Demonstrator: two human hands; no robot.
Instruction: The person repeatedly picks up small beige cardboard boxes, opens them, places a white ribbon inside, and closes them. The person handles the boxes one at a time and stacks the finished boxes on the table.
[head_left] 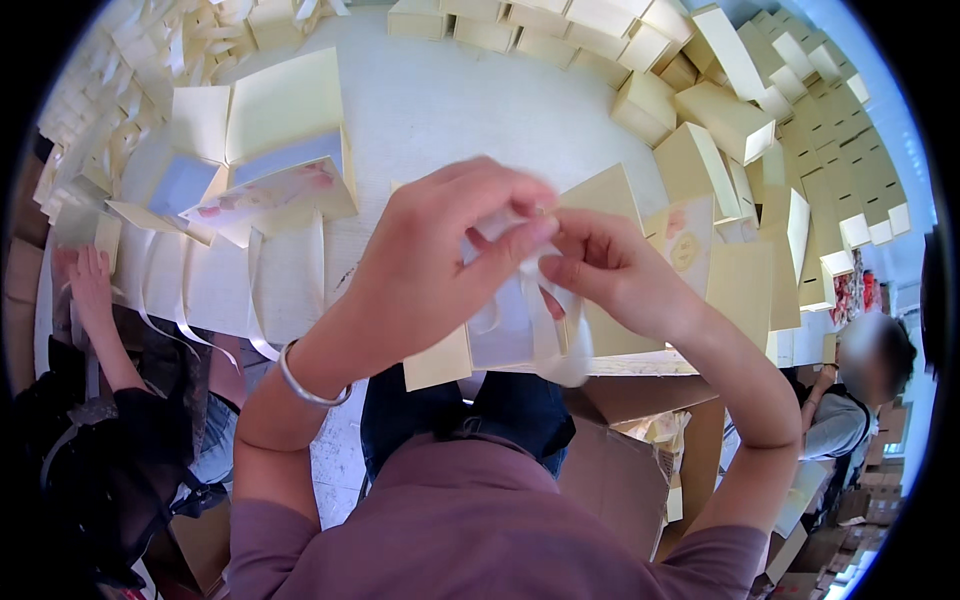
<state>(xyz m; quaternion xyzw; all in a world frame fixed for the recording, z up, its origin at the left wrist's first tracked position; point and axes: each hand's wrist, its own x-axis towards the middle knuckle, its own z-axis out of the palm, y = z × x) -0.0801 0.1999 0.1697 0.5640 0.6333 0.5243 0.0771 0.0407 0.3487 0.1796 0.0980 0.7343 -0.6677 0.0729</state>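
My left hand [445, 245], with a silver bangle on its wrist, and my right hand [625, 265] meet fingertip to fingertip above the table's near edge. Both are closed in a pinch on a white ribbon [570, 362], whose blurred loose length hangs down between them. Just where the fingertips grip it is partly hidden. Below my hands lies an open cream gift box [437, 363] with a pale lining, largely covered by my fingers and the ribbon. To its right stand cream panels, one with a printed floral pattern [685, 240].
An open cream box [285, 110] with ribbons over the edge stands at left on the white table [450, 110]. Cream boxes [725, 115] are stacked behind and to the right. A co-worker's hand [92, 285] rests at far left; another person sits at right. Below is a cardboard carton [615, 470].
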